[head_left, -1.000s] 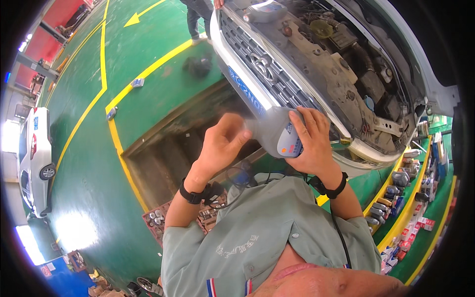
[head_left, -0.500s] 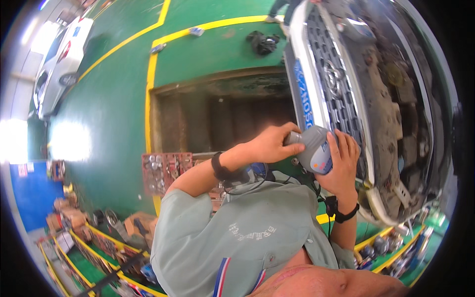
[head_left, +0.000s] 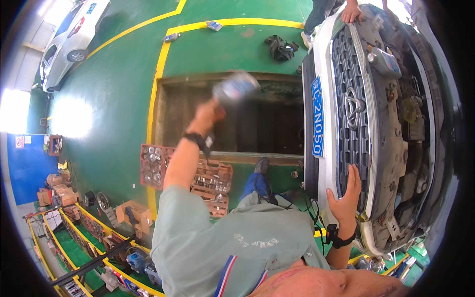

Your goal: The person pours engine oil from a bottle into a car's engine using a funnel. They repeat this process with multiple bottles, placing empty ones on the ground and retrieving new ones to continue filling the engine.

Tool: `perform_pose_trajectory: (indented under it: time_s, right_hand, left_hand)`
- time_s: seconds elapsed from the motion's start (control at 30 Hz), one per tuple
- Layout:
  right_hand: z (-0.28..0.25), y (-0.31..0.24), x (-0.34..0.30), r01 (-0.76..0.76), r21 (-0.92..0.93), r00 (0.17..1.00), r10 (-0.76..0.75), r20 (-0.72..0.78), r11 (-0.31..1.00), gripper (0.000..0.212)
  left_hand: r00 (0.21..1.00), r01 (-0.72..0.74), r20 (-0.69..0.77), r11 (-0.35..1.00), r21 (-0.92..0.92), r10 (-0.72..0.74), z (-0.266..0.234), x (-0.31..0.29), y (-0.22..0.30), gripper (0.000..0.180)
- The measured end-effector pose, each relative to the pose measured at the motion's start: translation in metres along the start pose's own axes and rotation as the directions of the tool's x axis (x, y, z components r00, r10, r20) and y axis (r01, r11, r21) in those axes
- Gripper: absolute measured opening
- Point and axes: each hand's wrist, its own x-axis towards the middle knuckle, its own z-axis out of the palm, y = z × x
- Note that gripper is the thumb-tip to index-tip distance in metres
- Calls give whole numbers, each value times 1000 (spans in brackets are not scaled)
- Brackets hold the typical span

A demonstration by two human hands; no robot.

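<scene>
My left hand [head_left: 205, 118] is stretched out over the pit, its fingers closed round one end of a grey plastic bottle [head_left: 236, 85] with a blue-and-white label. Motion smears both the bottle and the fingers. In front of the car's dark grille [head_left: 352, 99], my right hand [head_left: 345, 200] is open with its fingers apart and holds nothing. I cannot tell whether it touches the grille. A second grey bottle [head_left: 385, 63] lies on the front of the engine bay.
Below lies the inspection pit [head_left: 163, 123] beside a white car's bumper [head_left: 325, 54]. An open red toolbox [head_left: 213, 176] sits near my feet. Two bottles [head_left: 213, 25] [head_left: 172, 37] and a dark cloth bundle [head_left: 281, 48] lie on the floor. Another person's hand [head_left: 352, 13] rests on the car's far corner.
The bottle, held in both hands by the grille before, has swung left over the pit in my left hand. My right hand has let go of it and opened.
</scene>
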Motion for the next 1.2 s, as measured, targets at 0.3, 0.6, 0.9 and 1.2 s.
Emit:
perform_pose_trajectory:
  time_s: [0.3, 0.6, 0.9, 1.2]
  right_hand:
    - [5, 17, -7, -69, 88, 993, 77, -93, 994, 82]
    - [-8, 49, -37, -128, 22, 953, 129, -275, 992, 71]
    - [1, 101, -77, -247, 80, 863, 256, -436, 966, 65]
    - [8, 157, -65, -447, 187, 637, 458, -620, 875, 48]
  left_hand:
    - [992, 90, -115, 959, 268, -61, -68, 64, 46, 78]
    - [995, -20, 81, 648, 761, -64, 75, 18, 25, 78]
    - [930, -356, 262, 446, 821, 258, 185, -10, 46, 75]
    - [679, -731, 641, 250, 635, 359, 305, -79, 82, 80]
